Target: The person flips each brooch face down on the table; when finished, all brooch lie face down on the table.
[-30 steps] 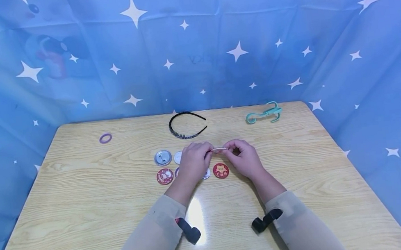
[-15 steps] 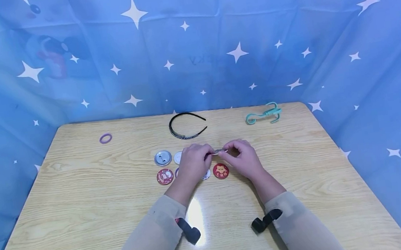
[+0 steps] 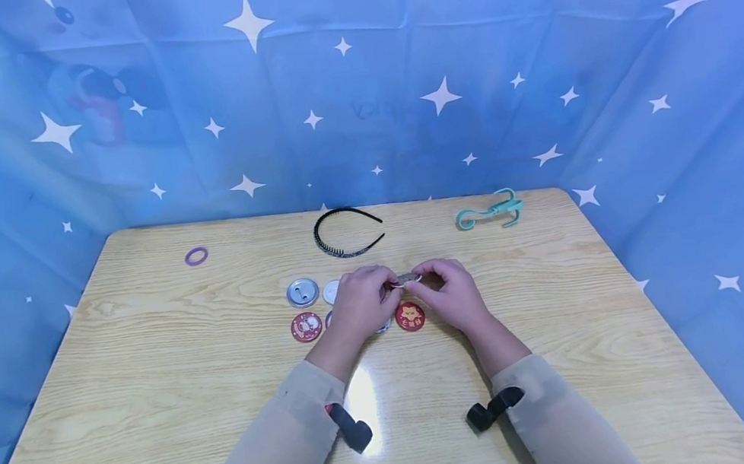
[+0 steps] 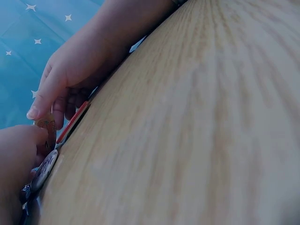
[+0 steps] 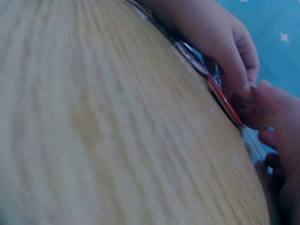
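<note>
Between my two hands a round pin badge (image 3: 409, 278) is held tilted just above the table. My left hand (image 3: 363, 298) pinches its left edge and my right hand (image 3: 451, 292) its right edge. A patterned face of this badge (image 5: 255, 112) shows in the right wrist view. Below it lies a red badge with a yellow figure (image 3: 410, 316). To the left are a silver badge with its pin side up (image 3: 302, 293), a red and white badge (image 3: 305, 327) and a pale badge (image 3: 331, 292). My left hand and forearm partly cover other badges.
A black toothed headband (image 3: 340, 251) lies behind the hands. Further right is a teal object with curled arms (image 3: 495, 209), and a purple ring (image 3: 196, 257) lies at the back left. A blue star-patterned curtain (image 3: 358, 111) hangs behind the table.
The badge between my hands has tilted, from its pale edge to a greyish surface showing. My fingers have shifted slightly around it, while both forearms stay in place.
</note>
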The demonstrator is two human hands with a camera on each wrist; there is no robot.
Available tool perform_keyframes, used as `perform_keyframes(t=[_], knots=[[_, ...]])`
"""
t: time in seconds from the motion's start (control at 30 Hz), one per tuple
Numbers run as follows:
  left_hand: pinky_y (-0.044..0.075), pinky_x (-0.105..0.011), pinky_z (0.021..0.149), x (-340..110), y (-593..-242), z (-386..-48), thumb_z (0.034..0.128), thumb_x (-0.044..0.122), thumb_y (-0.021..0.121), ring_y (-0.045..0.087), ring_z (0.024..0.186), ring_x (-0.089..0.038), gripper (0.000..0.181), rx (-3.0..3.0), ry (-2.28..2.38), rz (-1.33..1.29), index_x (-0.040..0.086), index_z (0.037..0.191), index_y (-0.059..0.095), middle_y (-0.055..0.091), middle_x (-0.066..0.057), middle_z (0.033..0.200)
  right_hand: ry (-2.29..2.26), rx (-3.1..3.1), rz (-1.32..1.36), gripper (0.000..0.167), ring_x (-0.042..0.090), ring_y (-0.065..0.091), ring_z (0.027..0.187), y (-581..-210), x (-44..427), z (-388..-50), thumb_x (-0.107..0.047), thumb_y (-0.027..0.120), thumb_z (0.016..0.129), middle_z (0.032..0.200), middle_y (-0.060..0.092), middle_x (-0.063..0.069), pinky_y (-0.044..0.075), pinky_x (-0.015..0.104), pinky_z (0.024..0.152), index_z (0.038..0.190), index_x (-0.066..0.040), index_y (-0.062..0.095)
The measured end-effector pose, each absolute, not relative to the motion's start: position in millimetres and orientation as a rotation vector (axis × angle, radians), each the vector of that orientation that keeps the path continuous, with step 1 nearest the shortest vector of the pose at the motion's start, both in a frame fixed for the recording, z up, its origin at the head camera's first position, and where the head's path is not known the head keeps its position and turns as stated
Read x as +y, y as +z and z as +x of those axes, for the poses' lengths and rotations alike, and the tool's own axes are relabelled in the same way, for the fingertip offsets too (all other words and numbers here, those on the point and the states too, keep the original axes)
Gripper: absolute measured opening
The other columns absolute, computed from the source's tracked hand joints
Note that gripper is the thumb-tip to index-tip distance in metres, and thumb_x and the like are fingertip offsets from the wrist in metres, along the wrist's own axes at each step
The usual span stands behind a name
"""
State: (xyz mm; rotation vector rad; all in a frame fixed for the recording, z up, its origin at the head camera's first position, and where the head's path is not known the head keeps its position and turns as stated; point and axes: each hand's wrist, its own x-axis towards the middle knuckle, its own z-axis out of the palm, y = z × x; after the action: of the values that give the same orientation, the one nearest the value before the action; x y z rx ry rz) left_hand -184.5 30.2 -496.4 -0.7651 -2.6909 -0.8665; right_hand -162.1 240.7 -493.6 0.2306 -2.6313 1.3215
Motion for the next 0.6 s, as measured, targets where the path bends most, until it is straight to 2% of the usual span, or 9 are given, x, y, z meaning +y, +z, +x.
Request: perform_keyframes(t=[0.17, 0.33, 0.47, 0.6], knots=[[0.049, -0.044, 0.098, 29.9, -495.4, -185.1, 0.1000, 0.038, 0.075, 0.062, 0.093, -0.012, 0.017, -2.728, -0.878, -0.770, 0.024, 0.108, 0.074, 0.071, 0.010, 0.097, 1.345, -2.634, 0.218, 0.036, 0.026, 0.060, 0.108, -493.5, 240.8, -161.7, -0.034, 0.086, 0.094, 0.119, 0.073, 0.007, 0.051, 0.046, 0.091, 0.120, -0.012, 0.077], [0.048, -0.043, 0.096, 29.6, -494.0, -184.6, 0.1001, 0.043, 0.074, 0.058, 0.088, -0.011, 0.021, -2.750, -0.867, -0.782, 0.024, 0.108, 0.074, 0.066, 0.010, 0.091, 1.345, -2.642, 0.221, 0.034, 0.025, 0.061, 0.105, -492.9, 240.3, -161.7, -0.031, 0.088, 0.092, 0.117, 0.073, 0.005, 0.051, 0.045, 0.089, 0.118, -0.012, 0.078], [0.047, -0.044, 0.099, 29.1, -493.5, -183.6, 0.0998, 0.045, 0.073, 0.060, 0.094, -0.013, 0.024, -2.756, -0.871, -0.798, 0.023, 0.109, 0.074, 0.067, 0.010, 0.094, 1.355, -2.644, 0.224, 0.032, 0.023, 0.061, 0.102, -492.6, 240.6, -161.1, -0.029, 0.089, 0.090, 0.113, 0.073, 0.003, 0.051, 0.043, 0.087, 0.116, -0.014, 0.079], [0.047, -0.043, 0.100, 29.2, -493.8, -183.7, 0.0992, 0.038, 0.074, 0.064, 0.107, -0.014, 0.019, -2.761, -0.876, -0.796, 0.024, 0.112, 0.076, 0.073, 0.009, 0.108, 1.328, -2.647, 0.268, 0.029, 0.022, 0.062, 0.103, -493.2, 241.2, -162.5, -0.027, 0.090, 0.089, 0.112, 0.073, 0.002, 0.053, 0.042, 0.087, 0.114, -0.015, 0.080]])
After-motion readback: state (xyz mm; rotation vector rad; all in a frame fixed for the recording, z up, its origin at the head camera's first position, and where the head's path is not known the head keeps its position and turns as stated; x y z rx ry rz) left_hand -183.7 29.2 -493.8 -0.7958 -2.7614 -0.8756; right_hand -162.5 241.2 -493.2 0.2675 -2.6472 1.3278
